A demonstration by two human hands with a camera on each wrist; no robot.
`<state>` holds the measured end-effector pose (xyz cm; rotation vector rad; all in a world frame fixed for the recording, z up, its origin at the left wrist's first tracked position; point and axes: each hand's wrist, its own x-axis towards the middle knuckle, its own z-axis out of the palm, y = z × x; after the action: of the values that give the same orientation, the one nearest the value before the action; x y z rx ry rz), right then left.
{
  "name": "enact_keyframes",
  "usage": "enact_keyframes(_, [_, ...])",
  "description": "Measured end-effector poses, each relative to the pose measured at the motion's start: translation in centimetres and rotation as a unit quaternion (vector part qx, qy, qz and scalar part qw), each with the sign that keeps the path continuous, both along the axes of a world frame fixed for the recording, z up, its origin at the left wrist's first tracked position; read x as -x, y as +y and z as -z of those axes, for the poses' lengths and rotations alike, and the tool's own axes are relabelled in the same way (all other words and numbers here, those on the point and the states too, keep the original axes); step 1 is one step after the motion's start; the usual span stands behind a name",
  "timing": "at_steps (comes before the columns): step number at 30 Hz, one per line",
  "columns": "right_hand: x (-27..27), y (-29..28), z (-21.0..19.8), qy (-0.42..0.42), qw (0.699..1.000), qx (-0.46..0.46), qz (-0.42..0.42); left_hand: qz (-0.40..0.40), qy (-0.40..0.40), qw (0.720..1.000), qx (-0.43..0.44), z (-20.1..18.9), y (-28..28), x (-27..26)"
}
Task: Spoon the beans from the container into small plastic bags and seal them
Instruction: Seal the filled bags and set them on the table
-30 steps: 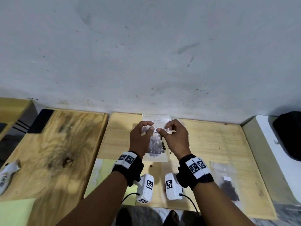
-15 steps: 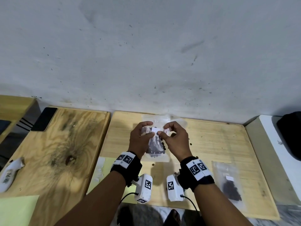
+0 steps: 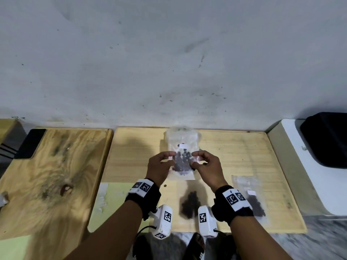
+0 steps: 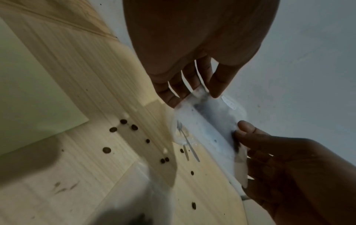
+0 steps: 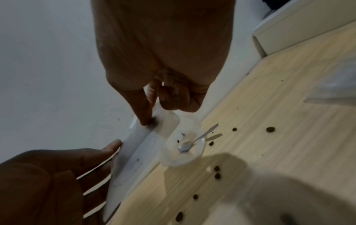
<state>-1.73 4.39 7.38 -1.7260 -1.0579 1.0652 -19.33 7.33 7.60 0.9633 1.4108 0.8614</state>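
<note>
I hold a clear plastic bag (image 3: pixel 181 163) of dark beans upright over the light wooden table (image 3: pixel 234 156). My left hand (image 3: pixel 173 158) pinches its left edge, and my right hand (image 3: pixel 193 159) pinches its right edge. The left wrist view has the left hand (image 4: pixel 196 97) and right hand (image 4: pixel 238 130) on opposite ends of the bag (image 4: pixel 208 121). Just behind it on the table lies a clear container (image 5: pixel 183 146) with a metal spoon (image 5: pixel 186 146) in it. In the right wrist view the right hand (image 5: pixel 149 118) pinches the bag (image 5: pixel 138 152). A second bag of beans (image 3: pixel 251 197) lies flat at the right.
Loose beans (image 4: pixel 123 121) are scattered on the table near the container. A black phone (image 3: pixel 30 143) lies on the darker wooden board at the left. A pale green sheet (image 3: pixel 116 199) covers the near left of the table. A white ledge (image 3: pixel 300 166) carrying a black object stands at the right.
My hands have slid apart from the middle of the bag's top to its two side edges. The bag's white label now shows above my fingers.
</note>
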Motion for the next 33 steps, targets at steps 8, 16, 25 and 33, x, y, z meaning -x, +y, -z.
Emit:
enact_keyframes(8, [-7.1, -4.7, 2.7, -0.086, 0.993, 0.074, 0.034, 0.152, -0.004, 0.985, 0.079, 3.0, -1.9, -6.5])
enact_keyframes(16, [-16.4, -11.5, 5.9, -0.168, 0.958, 0.200, 0.114, 0.236, -0.018, 0.955, 0.176, 6.5, -7.1, -18.1])
enact_keyframes(25, [-18.9, -13.5, 7.6, -0.222, 0.944, 0.226, 0.091, 0.287, 0.047, 0.933, 0.210, 8.6, -8.7, -22.1])
enact_keyframes(33, [-15.0, -12.1, 5.5, -0.244, 0.955, 0.143, 0.085, 0.204, 0.027, 0.969, 0.133, 7.2, -8.0, -18.9])
